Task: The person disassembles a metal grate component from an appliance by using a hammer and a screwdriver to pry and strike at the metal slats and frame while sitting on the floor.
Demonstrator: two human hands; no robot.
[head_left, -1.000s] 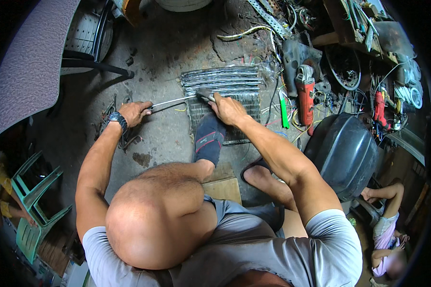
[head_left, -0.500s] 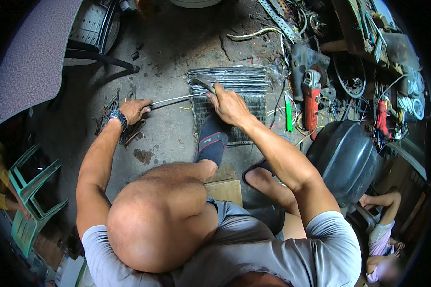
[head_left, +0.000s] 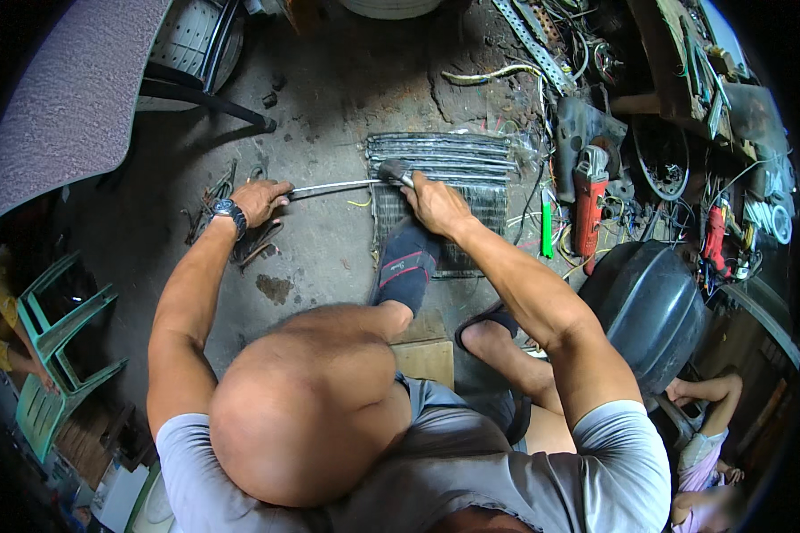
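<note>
Rod (head_left: 336, 186), head view: was gripped at one end by left hand (head_left: 262, 202), with fingers curled in around it and no gap visible. Couldn't tell whether by a handle or by bare metal. Ran rightward from that grip to the left side of a ribbed panel (head_left: 440, 151). Held in right hand (head_left: 440, 207) by the handle, with fingers folded close: hammer-like tool (head_left: 393, 171), pointing up-left of that grip, with head at the rod's far end. Couldn't tell if touching.

Handling, as a judgement: probably light and stiff, likely metal, maybe slick if oily. Didn't seem fragile, but likely apt to skid or twist if knocked off-line. Best held at the left-hand end, well clear of the tool's head. For the tool: judged head-heavy, best held back along the handle.

Looked thin, nearly straight, pale silver with a dull shine. Under and just beyond the right-hand grip: panel with pale strips across the top, darker and finer-ribbed lower down. Looked worn, probably easy to dent. Was partly covered by a dark-shod foot (head_left: 407, 277) just below the right hand. Beside and below the left-hand grip: tangled dark wires (head_left: 256, 245). Well right of the right hand: red angle grinder (head_left: 588, 209).
</note>
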